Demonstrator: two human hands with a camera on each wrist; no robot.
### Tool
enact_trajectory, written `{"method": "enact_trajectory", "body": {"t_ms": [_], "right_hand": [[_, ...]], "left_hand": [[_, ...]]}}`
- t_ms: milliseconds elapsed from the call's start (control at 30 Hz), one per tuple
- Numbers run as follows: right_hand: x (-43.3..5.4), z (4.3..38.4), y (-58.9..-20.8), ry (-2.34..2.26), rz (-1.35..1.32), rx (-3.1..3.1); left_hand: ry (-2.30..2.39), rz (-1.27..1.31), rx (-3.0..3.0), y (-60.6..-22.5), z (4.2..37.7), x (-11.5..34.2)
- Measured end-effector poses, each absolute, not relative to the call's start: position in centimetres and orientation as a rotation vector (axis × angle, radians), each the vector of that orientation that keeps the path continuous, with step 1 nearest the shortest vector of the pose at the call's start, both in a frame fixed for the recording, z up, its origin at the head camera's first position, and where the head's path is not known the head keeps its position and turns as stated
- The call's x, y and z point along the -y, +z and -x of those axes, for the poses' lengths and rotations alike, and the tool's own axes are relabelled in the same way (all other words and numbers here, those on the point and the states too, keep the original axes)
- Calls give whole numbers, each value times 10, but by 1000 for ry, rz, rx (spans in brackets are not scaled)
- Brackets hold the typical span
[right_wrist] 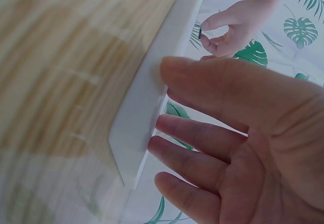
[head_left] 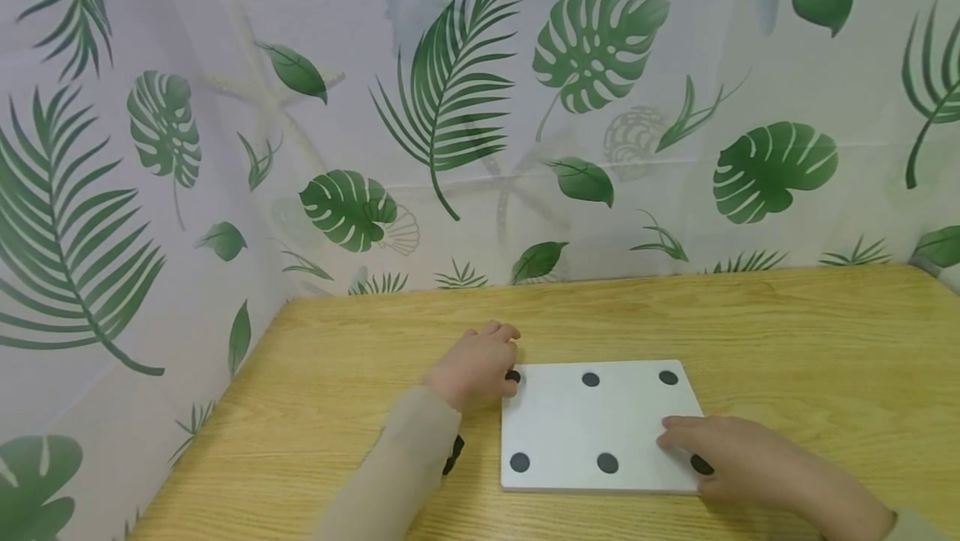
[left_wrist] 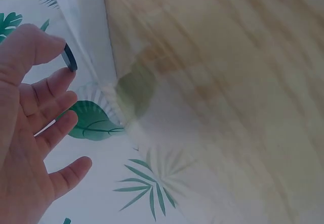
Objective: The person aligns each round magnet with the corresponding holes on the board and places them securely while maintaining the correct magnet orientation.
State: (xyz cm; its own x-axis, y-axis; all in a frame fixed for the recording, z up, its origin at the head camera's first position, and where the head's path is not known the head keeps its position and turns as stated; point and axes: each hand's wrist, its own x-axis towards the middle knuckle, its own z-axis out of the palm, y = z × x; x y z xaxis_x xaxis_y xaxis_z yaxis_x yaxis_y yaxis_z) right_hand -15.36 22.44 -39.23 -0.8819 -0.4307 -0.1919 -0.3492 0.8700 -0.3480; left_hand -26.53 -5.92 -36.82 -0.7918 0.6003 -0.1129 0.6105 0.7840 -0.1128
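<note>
A white rectangular board point(head_left: 570, 420) lies flat on the wooden table, with several round black discs point(head_left: 591, 379) in two rows on its top. At the board's far left corner, my left hand point(head_left: 474, 364) pinches a small black disc point(left_wrist: 70, 58) on edge between thumb and index finger; its other fingers are spread. My right hand point(head_left: 750, 458) is at the board's near right corner, fingers loosely extended over the top and thumb by the edge. One disc point(head_left: 702, 464) there is partly hidden by this hand. Whether the right fingertips press on the board, I cannot tell.
The wooden table point(head_left: 360, 349) extends around the board on all sides. A white cloth point(head_left: 465, 107) printed with green leaves hangs behind it and along the left. A small black object point(head_left: 453, 455) shows beside the left wrist.
</note>
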Motion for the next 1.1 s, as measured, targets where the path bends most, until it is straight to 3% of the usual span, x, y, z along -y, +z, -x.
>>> {"method": "enact_trajectory", "body": {"t_ms": [633,1100], "right_hand": [[-226,154,-394,-432,620,-2783],[-228,156,-395,-394,637,-2802]], "left_hand": [[-276,-1004,-2905,-372,261,51],[-247,-1106,-3058,-354,206,50]]}}
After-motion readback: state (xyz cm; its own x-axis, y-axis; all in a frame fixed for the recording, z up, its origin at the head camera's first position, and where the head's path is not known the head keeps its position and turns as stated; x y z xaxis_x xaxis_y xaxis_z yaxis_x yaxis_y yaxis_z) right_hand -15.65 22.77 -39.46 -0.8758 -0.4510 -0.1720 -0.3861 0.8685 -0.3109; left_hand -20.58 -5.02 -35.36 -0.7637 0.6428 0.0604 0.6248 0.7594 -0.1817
